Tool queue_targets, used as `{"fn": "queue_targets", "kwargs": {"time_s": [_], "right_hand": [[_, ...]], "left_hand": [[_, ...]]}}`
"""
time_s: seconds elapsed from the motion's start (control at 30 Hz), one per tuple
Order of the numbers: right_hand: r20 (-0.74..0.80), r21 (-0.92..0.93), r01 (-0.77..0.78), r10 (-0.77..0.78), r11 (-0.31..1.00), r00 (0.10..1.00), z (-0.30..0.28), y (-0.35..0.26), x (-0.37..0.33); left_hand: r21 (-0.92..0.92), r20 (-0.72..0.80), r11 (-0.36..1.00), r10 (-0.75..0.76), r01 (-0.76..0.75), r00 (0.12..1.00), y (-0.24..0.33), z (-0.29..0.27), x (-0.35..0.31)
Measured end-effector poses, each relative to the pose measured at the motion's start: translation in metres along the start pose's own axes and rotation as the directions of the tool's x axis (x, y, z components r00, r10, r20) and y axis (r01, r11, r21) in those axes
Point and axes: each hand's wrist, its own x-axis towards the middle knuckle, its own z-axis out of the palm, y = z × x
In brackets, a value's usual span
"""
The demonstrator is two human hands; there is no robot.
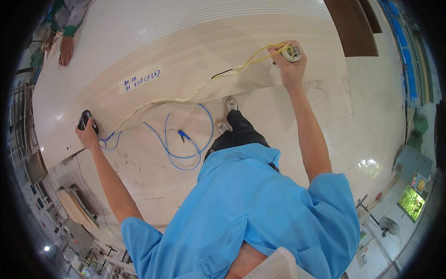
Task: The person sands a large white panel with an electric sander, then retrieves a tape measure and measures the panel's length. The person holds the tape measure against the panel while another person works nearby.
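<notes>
My left hand (87, 136) clasps black tool (85, 120), panel's (209, 39) near-left corner | my right hand (294, 69) wraps round-ended tool (291, 53) over panel's right part | I see yellow cord (268, 47) looping beside it

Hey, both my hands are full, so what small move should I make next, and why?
Perhaps ease the right hand slightly clear of the yellow wires: they appear to run close over it toward the pale round-ended tool it holds, while the left hand grasps the black device.
</notes>
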Motion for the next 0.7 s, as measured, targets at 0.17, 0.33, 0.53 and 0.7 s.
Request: {"fn": "queue_targets", "kwargs": {"time_s": [0.17,0.33,0.53,0.7], "right_hand": [[-0.023,0.029,0.126,-0.126,0.992,0.992,-0.005,-0.004,0.021],[-0.008,0.05,0.016,-0.016,0.999,1.0,0.007,0.004,0.028],[0.007,0.019,0.109,-0.109,0.994,0.994,0.001,0.003,0.046],[0.001,0.022,0.055,-0.055,0.998,0.998,0.011,0.008,0.057]], "left_hand": [[0.024,-0.013,1.0,0.019,-0.019,1.0,0.005,-0.001,-0.001],[0.012,-0.014,1.0,-0.004,0.004,1.0,0.01,0.0,-0.001],[-0.003,0.014,1.0,-0.016,0.016,1.0,0.017,-0.004,-0.006],[0.007,-0.002,1.0,0.013,-0.013,1.0,0.033,0.003,-0.005]]}}
